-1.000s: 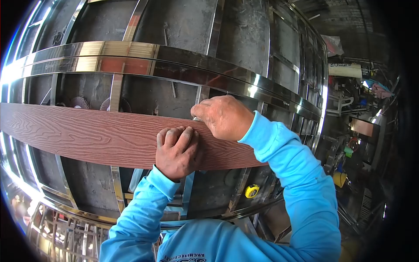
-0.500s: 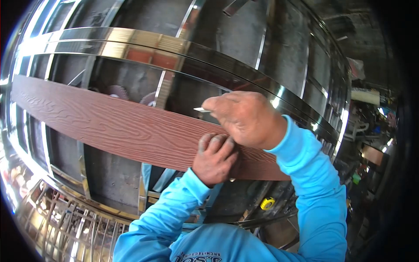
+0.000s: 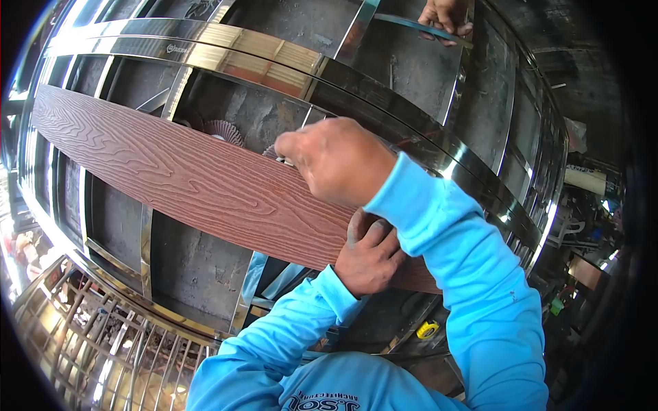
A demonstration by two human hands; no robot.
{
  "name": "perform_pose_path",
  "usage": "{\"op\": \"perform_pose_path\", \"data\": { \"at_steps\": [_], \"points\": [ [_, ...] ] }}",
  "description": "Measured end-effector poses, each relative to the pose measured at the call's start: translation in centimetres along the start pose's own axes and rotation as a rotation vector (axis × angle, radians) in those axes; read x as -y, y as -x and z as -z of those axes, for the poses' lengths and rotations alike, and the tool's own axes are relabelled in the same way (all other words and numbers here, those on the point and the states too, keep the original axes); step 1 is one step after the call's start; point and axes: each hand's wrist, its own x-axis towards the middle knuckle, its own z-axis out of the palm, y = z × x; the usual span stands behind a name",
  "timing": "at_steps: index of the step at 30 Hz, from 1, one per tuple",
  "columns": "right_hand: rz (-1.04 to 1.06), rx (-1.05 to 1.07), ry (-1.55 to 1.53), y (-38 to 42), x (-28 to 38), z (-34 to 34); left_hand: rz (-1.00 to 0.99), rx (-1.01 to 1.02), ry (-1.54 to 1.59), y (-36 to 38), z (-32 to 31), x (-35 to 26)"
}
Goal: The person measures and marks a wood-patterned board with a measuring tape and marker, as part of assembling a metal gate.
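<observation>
The left hand [image 3: 370, 257] presses flat on the reddish wood-grain plank [image 3: 171, 171] lying across the polished steel frame [image 3: 411, 123]; the right hand [image 3: 336, 161] is clenched at the plank's upper edge, perhaps pinching a small pale marker, mostly hidden

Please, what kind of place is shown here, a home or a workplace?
Most likely a metal fabrication workshop. A polished steel frame lies under a wood-grain plank, abrasive flap discs sit below it, a yellow tape measure is nearby, and another person's hand works at the top.
</observation>
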Motion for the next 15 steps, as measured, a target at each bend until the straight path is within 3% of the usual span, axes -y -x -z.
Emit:
{"op": "perform_pose_path", "data": {
  "at_steps": [3, 6, 8, 9, 10, 12, 14, 15],
  "points": [
    [-0.045, 0.079, 0.072, -0.5, 0.5, 0.5, -0.021, 0.015, -0.009, -0.1, 0.2, 0.1],
    [0.141, 0.095, 0.234, 3.3, -0.9, 1.9, -0.056, -0.024, -0.032, 0.2, -0.2, 0.1],
    [-0.122, 0.016, 0.110, 7.1, 0.5, 3.8, -0.070, -0.030, -0.061, 0.5, -0.8, 0.2],
    [-0.042, -0.243, 0.089, 8.6, 2.1, 5.5, -0.080, -0.044, -0.092, 0.6, -1.0, 0.3],
    [-0.167, -0.320, -0.010, 10.3, 5.2, 8.1, -0.083, -0.046, -0.093, 0.8, -1.2, 0.2],
    [-0.371, -0.451, 0.039, 14.7, 11.1, 11.2, -0.104, -0.044, -0.127, 0.8, -1.3, 0.2],
    [-0.387, -0.575, 0.106, 19.8, 14.6, 11.0, -0.134, -0.090, -0.152, 0.9, -2.2, 0.6],
    [-0.449, -0.536, 0.111, 22.3, 16.4, 10.8, -0.166, -0.149, -0.164, 1.0, -3.1, 1.1]
  ]
}}
